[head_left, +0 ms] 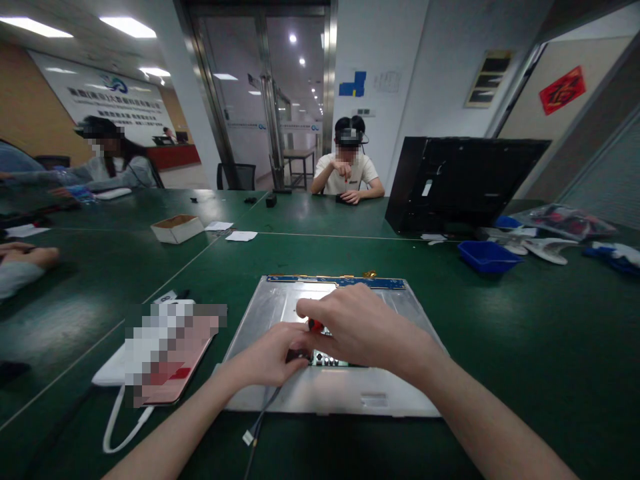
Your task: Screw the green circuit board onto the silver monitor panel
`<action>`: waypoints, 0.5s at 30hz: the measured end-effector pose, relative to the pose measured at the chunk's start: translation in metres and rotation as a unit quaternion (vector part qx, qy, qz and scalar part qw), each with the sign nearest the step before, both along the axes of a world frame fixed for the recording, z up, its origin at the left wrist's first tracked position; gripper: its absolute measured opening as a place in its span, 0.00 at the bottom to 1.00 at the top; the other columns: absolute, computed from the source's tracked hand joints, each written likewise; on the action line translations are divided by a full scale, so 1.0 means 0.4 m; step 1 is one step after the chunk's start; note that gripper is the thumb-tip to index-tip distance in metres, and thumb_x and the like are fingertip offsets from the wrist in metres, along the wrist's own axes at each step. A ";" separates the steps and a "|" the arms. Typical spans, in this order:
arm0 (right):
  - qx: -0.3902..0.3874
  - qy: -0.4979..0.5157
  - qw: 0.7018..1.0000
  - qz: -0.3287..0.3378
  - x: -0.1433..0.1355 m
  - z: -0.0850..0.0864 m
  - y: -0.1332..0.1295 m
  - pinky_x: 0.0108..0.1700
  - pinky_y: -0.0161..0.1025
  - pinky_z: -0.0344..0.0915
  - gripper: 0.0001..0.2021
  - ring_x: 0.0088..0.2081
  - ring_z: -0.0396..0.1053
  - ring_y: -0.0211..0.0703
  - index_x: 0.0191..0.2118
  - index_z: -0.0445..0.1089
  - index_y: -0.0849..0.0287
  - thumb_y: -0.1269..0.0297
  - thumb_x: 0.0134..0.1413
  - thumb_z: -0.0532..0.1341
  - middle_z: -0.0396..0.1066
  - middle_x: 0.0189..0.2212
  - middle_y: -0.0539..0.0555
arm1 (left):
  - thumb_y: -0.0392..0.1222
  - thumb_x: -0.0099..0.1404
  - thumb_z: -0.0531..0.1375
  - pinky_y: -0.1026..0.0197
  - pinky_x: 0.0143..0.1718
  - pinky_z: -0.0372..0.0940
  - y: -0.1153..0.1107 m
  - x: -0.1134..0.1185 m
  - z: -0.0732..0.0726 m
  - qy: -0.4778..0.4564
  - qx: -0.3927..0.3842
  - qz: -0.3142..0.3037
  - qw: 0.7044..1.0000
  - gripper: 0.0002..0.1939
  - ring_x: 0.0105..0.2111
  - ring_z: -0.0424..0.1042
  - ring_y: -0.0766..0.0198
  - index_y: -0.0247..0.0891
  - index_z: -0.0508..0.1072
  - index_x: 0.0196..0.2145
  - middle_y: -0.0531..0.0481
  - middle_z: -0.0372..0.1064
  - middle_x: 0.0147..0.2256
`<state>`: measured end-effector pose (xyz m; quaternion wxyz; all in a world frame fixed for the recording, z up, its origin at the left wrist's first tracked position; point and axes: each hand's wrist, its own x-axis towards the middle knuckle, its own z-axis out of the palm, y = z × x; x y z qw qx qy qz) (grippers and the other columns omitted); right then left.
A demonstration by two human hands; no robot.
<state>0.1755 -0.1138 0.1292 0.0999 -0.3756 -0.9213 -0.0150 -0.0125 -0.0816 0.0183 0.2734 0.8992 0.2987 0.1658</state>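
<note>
A flat silver metal panel (330, 393) lies on the green table, with a blue circuit strip (335, 281) along its far edge. Over the panel's middle, my right hand (355, 323) is closed around a red and black screwdriver handle (315, 325); its tip is hidden. My left hand (283, 353) is beside it, fingers bent together around something dark at the edge of a green circuit board (327, 361). The hands largely cover this board. A dark cable (260, 419) with a white plug runs from under my left hand over the panel's near edge.
To the left lie a pink phone (183, 373) and a white device with a cable. Farther off are an open carton (177, 229), papers, a large black monitor (460, 183) and a blue tray (487, 257). Other people sit across and at the left.
</note>
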 end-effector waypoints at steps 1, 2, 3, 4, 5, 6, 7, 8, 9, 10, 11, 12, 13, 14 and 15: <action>0.001 -0.003 1.000 0.000 -0.001 -0.001 0.000 0.24 0.36 0.40 0.08 0.25 0.63 0.37 0.34 0.63 0.57 0.58 0.59 0.53 0.71 0.25 0.50 | 0.31 0.56 0.58 0.59 0.36 0.63 0.000 0.000 -0.002 0.000 -0.003 0.003 1.000 0.05 0.34 0.67 0.60 0.35 0.70 0.32 0.49 0.69 0.34; 0.003 -0.004 1.000 0.003 -0.002 -0.002 0.000 0.24 0.36 0.40 0.08 0.24 0.63 0.36 0.33 0.64 0.57 0.59 0.59 0.53 0.70 0.24 0.50 | 0.31 0.55 0.58 0.60 0.35 0.63 0.000 0.000 -0.003 -0.002 -0.008 0.006 1.000 0.06 0.33 0.67 0.61 0.36 0.69 0.33 0.49 0.69 0.34; 0.004 -0.004 1.000 0.006 -0.002 -0.002 0.000 0.24 0.37 0.40 0.07 0.24 0.62 0.36 0.33 0.64 0.57 0.61 0.59 0.53 0.70 0.24 0.49 | 0.31 0.55 0.58 0.60 0.33 0.63 0.000 0.000 -0.004 -0.005 -0.012 0.011 1.000 0.07 0.32 0.67 0.61 0.36 0.69 0.34 0.49 0.69 0.33; 0.005 -0.002 1.000 0.007 -0.002 -0.003 0.000 0.24 0.37 0.40 0.06 0.24 0.62 0.36 0.34 0.63 0.57 0.62 0.58 0.53 0.70 0.25 0.49 | 0.31 0.55 0.58 0.61 0.32 0.63 0.000 0.001 -0.003 -0.007 -0.017 0.014 1.000 0.08 0.31 0.66 0.62 0.36 0.69 0.35 0.50 0.69 0.33; 0.005 0.000 1.000 0.008 -0.002 -0.003 -0.001 0.24 0.37 0.40 0.05 0.24 0.61 0.36 0.35 0.63 0.57 0.63 0.57 0.53 0.70 0.25 0.49 | 0.31 0.55 0.58 0.62 0.31 0.63 0.000 0.002 -0.002 -0.009 -0.019 0.012 1.000 0.07 0.30 0.66 0.62 0.36 0.68 0.34 0.50 0.69 0.32; 0.004 0.000 1.000 0.008 -0.001 -0.003 -0.001 0.23 0.37 0.40 0.05 0.23 0.60 0.36 0.36 0.63 0.57 0.64 0.56 0.53 0.70 0.25 0.49 | 0.31 0.55 0.58 0.62 0.30 0.62 -0.001 0.003 0.001 -0.010 -0.020 0.007 1.000 0.06 0.30 0.66 0.63 0.35 0.68 0.33 0.50 0.68 0.31; 0.002 -0.001 1.000 0.011 0.000 -0.003 -0.002 0.23 0.37 0.40 0.05 0.23 0.60 0.36 0.37 0.62 0.58 0.64 0.54 0.54 0.70 0.26 0.50 | 0.30 0.55 0.58 0.63 0.30 0.62 -0.001 0.004 0.004 -0.010 -0.021 0.003 1.000 0.05 0.29 0.65 0.63 0.35 0.68 0.32 0.51 0.68 0.30; -0.003 -0.002 1.000 0.016 0.002 -0.002 -0.003 0.23 0.37 0.40 0.06 0.23 0.60 0.36 0.37 0.62 0.58 0.64 0.53 0.54 0.70 0.27 0.50 | 0.30 0.55 0.57 0.63 0.29 0.61 -0.001 0.005 0.006 -0.009 -0.020 -0.002 1.000 0.05 0.28 0.65 0.64 0.35 0.68 0.31 0.51 0.67 0.29; -0.007 -0.002 1.000 0.023 0.004 0.000 -0.003 0.23 0.36 0.41 0.07 0.24 0.60 0.36 0.37 0.62 0.59 0.65 0.51 0.55 0.70 0.27 0.50 | 0.30 0.55 0.57 0.63 0.29 0.61 -0.002 0.006 0.009 -0.008 -0.020 -0.006 1.000 0.04 0.28 0.65 0.64 0.35 0.68 0.30 0.51 0.67 0.29; -0.012 -0.002 0.999 0.030 0.006 0.001 -0.004 0.23 0.36 0.41 0.07 0.24 0.60 0.36 0.37 0.61 0.59 0.65 0.51 0.55 0.70 0.28 0.50 | 0.30 0.55 0.57 0.63 0.29 0.61 -0.002 0.007 0.010 -0.007 -0.019 -0.008 1.000 0.04 0.28 0.65 0.64 0.35 0.68 0.30 0.51 0.67 0.28; -0.015 0.000 0.999 0.036 0.007 0.002 -0.004 0.23 0.36 0.42 0.07 0.25 0.60 0.36 0.37 0.61 0.59 0.65 0.51 0.55 0.70 0.29 0.50 | 0.30 0.55 0.57 0.63 0.30 0.61 -0.001 0.007 0.010 -0.007 -0.018 -0.007 1.000 0.04 0.28 0.65 0.64 0.35 0.68 0.30 0.51 0.67 0.29; -0.016 0.004 0.999 0.038 0.008 0.002 -0.003 0.23 0.36 0.42 0.07 0.25 0.61 0.36 0.37 0.61 0.58 0.65 0.52 0.55 0.71 0.29 0.50 | 0.31 0.55 0.57 0.62 0.31 0.62 -0.001 0.006 0.009 -0.008 -0.016 -0.004 1.000 0.04 0.30 0.65 0.63 0.35 0.68 0.31 0.50 0.67 0.30; -0.015 0.008 0.999 0.036 0.008 0.002 -0.002 0.23 0.36 0.42 0.06 0.26 0.62 0.36 0.37 0.61 0.58 0.64 0.53 0.55 0.71 0.29 0.50 | 0.31 0.55 0.58 0.61 0.33 0.62 -0.001 0.005 0.007 -0.009 -0.014 -0.001 1.000 0.04 0.31 0.66 0.62 0.35 0.68 0.31 0.50 0.68 0.32; -0.013 0.011 0.999 0.032 0.007 0.001 -0.001 0.24 0.36 0.42 0.06 0.26 0.63 0.37 0.37 0.62 0.57 0.62 0.54 0.55 0.71 0.29 0.50 | 0.32 0.56 0.58 0.60 0.34 0.63 0.000 0.004 0.005 -0.009 -0.010 0.002 1.000 0.03 0.33 0.66 0.61 0.35 0.68 0.31 0.49 0.68 0.33; -0.008 0.012 1.000 0.026 0.005 -0.001 0.001 0.24 0.36 0.42 0.06 0.26 0.64 0.37 0.37 0.62 0.57 0.61 0.55 0.55 0.72 0.29 0.50 | 0.32 0.56 0.58 0.60 0.35 0.63 0.000 0.003 0.002 -0.008 -0.008 0.003 1.000 0.03 0.34 0.67 0.61 0.35 0.69 0.31 0.49 0.68 0.34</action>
